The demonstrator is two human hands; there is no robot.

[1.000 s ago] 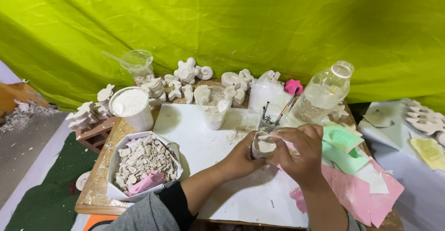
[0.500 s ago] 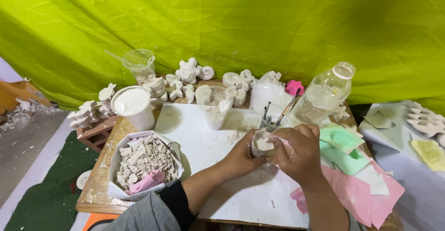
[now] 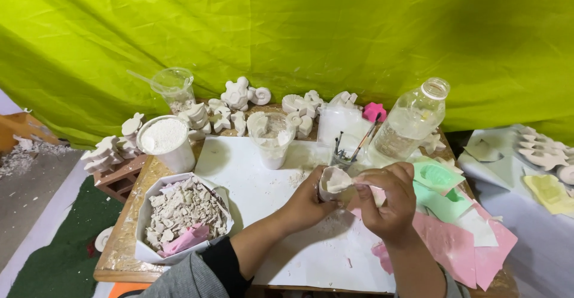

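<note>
Lime-green cloth backs the cluttered bench (image 3: 239, 172); at centre frame the left hand (image 3: 308, 205) cups a small white plaster-caked mould (image 3: 333, 183), while the right hand (image 3: 388, 199), fingers pinched, works its rim from the right.

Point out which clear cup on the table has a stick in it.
The clear cup at the back left, by the green cloth; the middle cup has none.

Open stretch of white sheet (image 3: 251, 172) left of hands (bare, passable). Blocked beyond: clear cup (image 3: 273, 139), brush jar (image 3: 345, 154), plastic bottle (image 3: 408, 124). Left flank: tray of plaster bits (image 3: 182, 211), white tub (image 3: 165, 142). Right flank: green moulds (image 3: 439, 178).
</note>
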